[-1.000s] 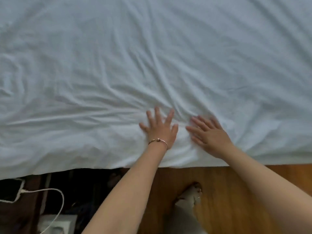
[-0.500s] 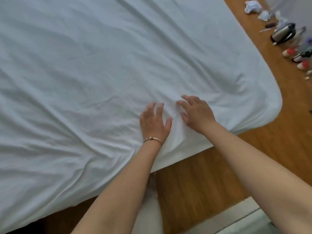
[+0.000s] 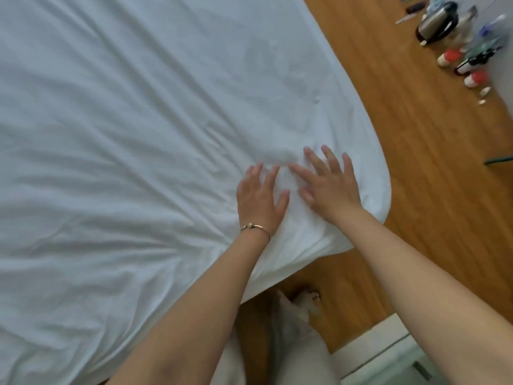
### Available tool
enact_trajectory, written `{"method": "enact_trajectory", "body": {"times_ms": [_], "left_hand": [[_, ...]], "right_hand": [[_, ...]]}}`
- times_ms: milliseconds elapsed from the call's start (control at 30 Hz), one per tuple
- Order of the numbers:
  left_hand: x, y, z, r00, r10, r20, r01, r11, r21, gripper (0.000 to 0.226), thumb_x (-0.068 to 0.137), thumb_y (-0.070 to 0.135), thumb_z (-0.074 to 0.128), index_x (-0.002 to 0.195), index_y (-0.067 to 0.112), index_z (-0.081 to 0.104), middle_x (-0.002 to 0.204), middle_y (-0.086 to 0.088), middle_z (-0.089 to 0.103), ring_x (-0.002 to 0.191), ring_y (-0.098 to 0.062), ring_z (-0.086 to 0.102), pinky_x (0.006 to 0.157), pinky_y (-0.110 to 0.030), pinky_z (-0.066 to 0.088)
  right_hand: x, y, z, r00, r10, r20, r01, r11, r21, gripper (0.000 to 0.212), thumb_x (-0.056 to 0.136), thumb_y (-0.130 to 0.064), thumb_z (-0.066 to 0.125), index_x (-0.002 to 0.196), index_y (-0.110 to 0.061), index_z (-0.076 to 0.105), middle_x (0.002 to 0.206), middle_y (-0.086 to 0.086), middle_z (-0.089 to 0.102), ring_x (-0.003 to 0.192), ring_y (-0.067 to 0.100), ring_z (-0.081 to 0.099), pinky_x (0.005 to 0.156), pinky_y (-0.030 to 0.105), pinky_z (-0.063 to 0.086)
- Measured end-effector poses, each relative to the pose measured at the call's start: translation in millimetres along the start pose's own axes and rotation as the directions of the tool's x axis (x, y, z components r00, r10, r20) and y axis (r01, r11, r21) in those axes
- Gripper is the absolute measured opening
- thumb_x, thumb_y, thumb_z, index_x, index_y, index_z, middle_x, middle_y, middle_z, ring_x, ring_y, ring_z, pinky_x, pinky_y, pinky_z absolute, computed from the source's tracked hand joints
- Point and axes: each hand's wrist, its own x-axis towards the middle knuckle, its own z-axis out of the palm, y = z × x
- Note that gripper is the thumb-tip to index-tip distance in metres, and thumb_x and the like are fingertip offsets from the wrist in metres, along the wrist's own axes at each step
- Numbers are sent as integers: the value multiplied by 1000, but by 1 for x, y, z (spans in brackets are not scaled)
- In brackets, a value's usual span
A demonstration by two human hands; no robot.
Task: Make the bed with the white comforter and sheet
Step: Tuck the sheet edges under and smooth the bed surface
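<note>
Hands (image 3: 294, 193) flat on sheet (image 3: 138, 134)

Bed (image 3: 372, 195) with rounded corner at right of the frame, covered by wrinkled white sheet (image 3: 125, 134). Wooden floor (image 3: 416, 168) around; at upper right on it a metal kettle (image 3: 435, 25) and small bottles (image 3: 449, 56).

We're in a home bedroom. A bed (image 3: 369, 168) covered by a wrinkled white sheet (image 3: 138, 134) fills most of the view. Around it we see a wood plank floor (image 3: 416, 190). Personal clutter sits on that floor by the wall: a dark metal flask (image 3: 435, 25), small red-capped bottles (image 3: 449, 57) and other items too blurred to identify. We also see a bare foot (image 3: 308, 300) beside the bed.
</note>
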Motion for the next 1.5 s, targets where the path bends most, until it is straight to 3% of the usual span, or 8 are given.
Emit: {"method": "enact_trajectory", "body": {"times_ms": [167,333,433,633,933,1133,1333,1500], "left_hand": [[2,83,74,936,-128,328,49,970,238,74,81,83,21,143,58,-10,148,-6,-45,134,-34,-42,103,-69,-17],[-40,152,116,974,-9,226,-65,946,318,59,97,59,15,153,38,15,162,3,3,148,-27,-12,116,-53,-6],[2,159,102,964,40,-265,-9,993,119,40,91,34,42,117,18,67,116,-7,65,113,-31,57,94,-35,35],[62,152,130,981,-194,27,155,856,492,64,91,60,22,151,37,19,162,-6,10,149,-26,5,115,-55,-11],[165,177,113,923,-336,-189,362,924,125,39,88,41,39,111,21,63,116,-6,58,105,-33,57,84,-41,44],[267,185,103,626,-780,18,779,626,33,77,85,75,35,148,50,-1,160,-3,-19,146,-32,-17,114,-55,-3],[340,194,97,725,-664,-181,686,718,118,72,79,72,51,142,40,37,147,2,34,136,-24,26,111,-51,15],[422,193,106,568,-772,-285,818,568,91,76,52,62,79,119,31,60,118,-1,38,107,-31,34,102,-54,35]], "right_hand": [[-42,88,46,961,57,270,-111,976,189,59,96,-56,2,150,-40,-18,162,-10,-14,150,13,-9,120,39,0],[-47,168,47,984,-102,143,27,893,449,44,95,-36,36,133,-33,58,144,-16,49,136,0,39,107,32,40],[0,177,25,976,-168,-139,211,892,401,36,90,-26,45,116,-20,69,126,-1,64,120,22,58,91,36,46],[65,212,28,850,-456,265,455,888,67,60,103,-48,17,154,-32,-10,160,-14,-18,148,9,-16,121,45,2],[152,245,-42,651,-690,318,632,724,277,42,100,-23,42,141,-28,49,148,-12,44,134,14,40,101,31,40],[259,247,-71,653,-701,288,694,705,142,57,98,-19,45,151,-12,26,162,3,12,147,20,16,113,32,26],[404,235,-95,593,-750,292,790,612,-32,71,91,-12,58,152,-21,22,162,-1,10,149,20,10,113,34,28],[506,240,-122,419,-827,373,906,352,-237,74,91,-7,54,152,-25,17,162,-2,6,150,22,4,110,34,29]]}}
